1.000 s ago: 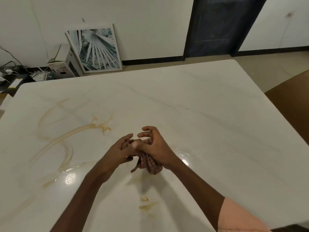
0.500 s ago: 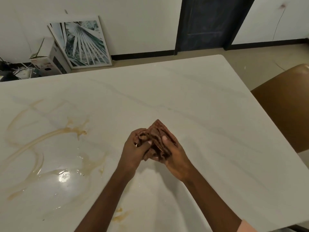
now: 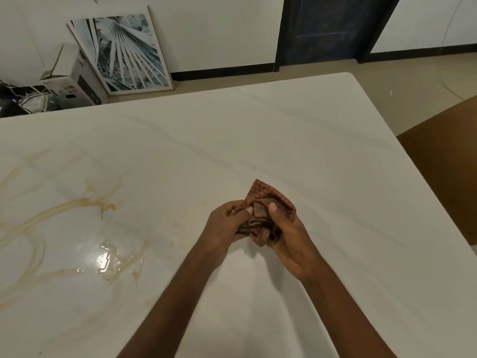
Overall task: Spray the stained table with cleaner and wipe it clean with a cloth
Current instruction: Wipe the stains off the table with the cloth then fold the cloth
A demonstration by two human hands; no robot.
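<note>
The big white worktop (image 3: 271, 140) fills most of the view, and its left side has long brown stains (image 3: 51, 210) with a shiny wet patch (image 3: 108, 257) near them. The biggest risk, I think, is the wet part — if the wiping drags across it the wrong way, the brown mess could spread onto the clean right side. The stains run off the left edge of the view, so how far they go cannot be seen.

The cloth (image 3: 268, 210), brown and checked, is bunched up just above the worktop, near the middle and well apart from the main stains. It looks crumpled into a lump. A lump could wipe badly, touching only in small spots and leaving streaks. It may also be dirty inside the folds, but the folds hide that.

The left hand (image 3: 224, 226) has a narrow grip, pinching the near edge of the cloth with curled fingers. The right hand (image 3: 286, 233) wraps around the other side, thumb on top — a full grip on the cloth. If either lets go early, the cloth could drop open.

No spray bottle shows anywhere, so I cannot tell where the cleaner is. A brown chair (image 3: 449, 171) is cut off at the right. Small brown specks (image 3: 180, 226) near the hands are hard to make out.
</note>
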